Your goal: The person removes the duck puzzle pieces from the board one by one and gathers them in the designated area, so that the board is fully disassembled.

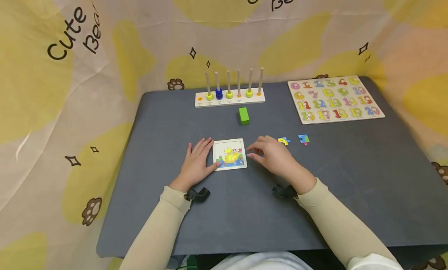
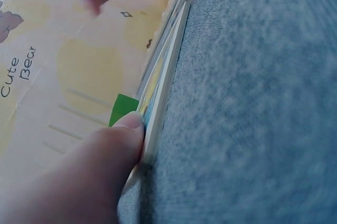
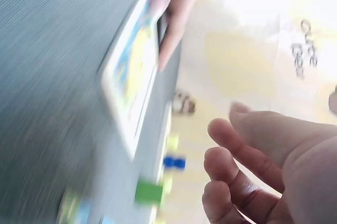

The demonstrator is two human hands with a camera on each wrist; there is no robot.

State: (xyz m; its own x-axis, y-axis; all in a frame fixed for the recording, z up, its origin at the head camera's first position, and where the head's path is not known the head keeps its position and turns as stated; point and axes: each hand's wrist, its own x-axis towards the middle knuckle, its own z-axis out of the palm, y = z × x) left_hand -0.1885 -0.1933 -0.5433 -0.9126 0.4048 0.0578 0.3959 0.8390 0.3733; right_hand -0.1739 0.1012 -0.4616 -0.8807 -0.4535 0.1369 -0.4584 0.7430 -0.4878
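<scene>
A square puzzle board (image 1: 230,141) with a pale frame lies in the middle of the table. Its picture shows a yellow figure above blue water, with white areas around it. My left hand (image 1: 196,163) lies along the board's left side, fingers extended, the thumb (image 2: 129,132) resting over the lower left part of the frame. To the right of the board hovers my right hand (image 1: 274,155), its fingers loosely bent with nothing between them. Just beyond that hand are two jigsaw pieces, a yellow and blue one (image 1: 283,141) and a blue and green one (image 1: 303,139).
A green block (image 1: 244,116) sits behind the board. Farther back stands a white counting rack (image 1: 230,100) with upright pegs and a few coloured rings. A number puzzle board (image 1: 335,99) lies at the back right. Patterned cloth (image 1: 224,40) hangs behind the grey table (image 1: 224,219).
</scene>
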